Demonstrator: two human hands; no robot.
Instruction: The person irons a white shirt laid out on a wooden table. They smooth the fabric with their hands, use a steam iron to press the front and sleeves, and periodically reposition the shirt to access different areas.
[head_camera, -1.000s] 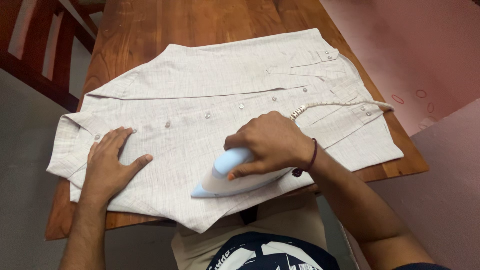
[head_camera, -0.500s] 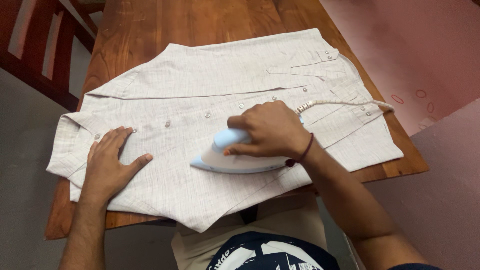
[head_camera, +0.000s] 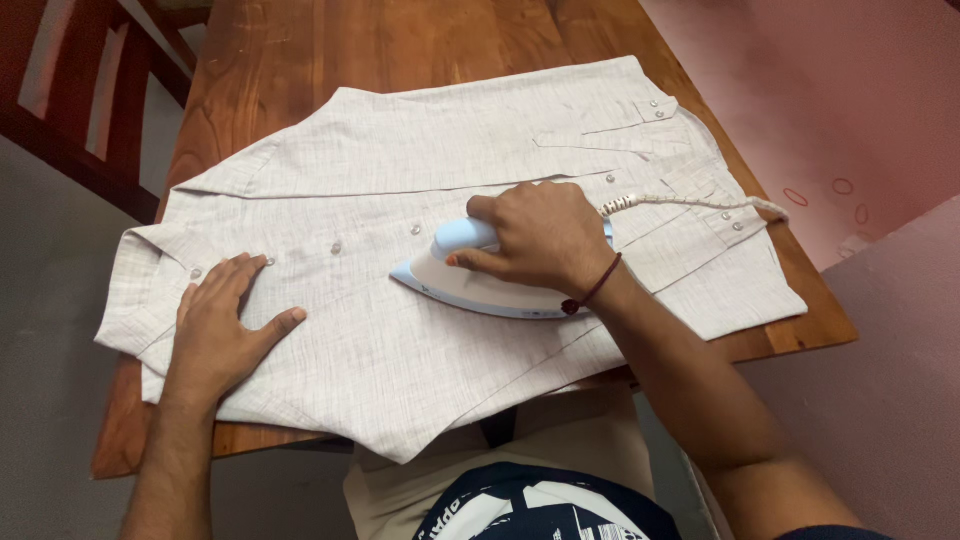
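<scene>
Reddish-brown wooden table (head_camera: 330, 50) fills the upper and middle frame, with grey floor at lower left, a pink surface at upper right and dark wooden rails at the upper left corner. Right hand (head_camera: 540, 238), at centre frame, is closed around the pale blue handle of a white and light-blue iron (head_camera: 470, 285); the fingers wrap the handle and the thumb lies along its near side. A dark cord bracelet (head_camera: 592, 290) circles that wrist. Iron sits flat on the fabric, its pointed nose directed toward the left of the frame, just below the row of buttons. A braided white cord (head_camera: 690, 204) runs from the iron's rear toward the right edge of the table. Left hand (head_camera: 220, 325), at lower left, lies open and palm down, fingers spread, pressing the cloth near the collar end; it grips nothing. Both hands rest on a light beige striped shirt (head_camera: 400, 150), spread flat across the table with its collar toward the left of the frame and its hem end toward the right; a buttoned pocket flap shows at upper right. One corner of the shirt hangs over the near table edge at lower centre. Hands are well apart. Person's lap, in tan cloth and a dark printed garment, shows at bottom centre.
</scene>
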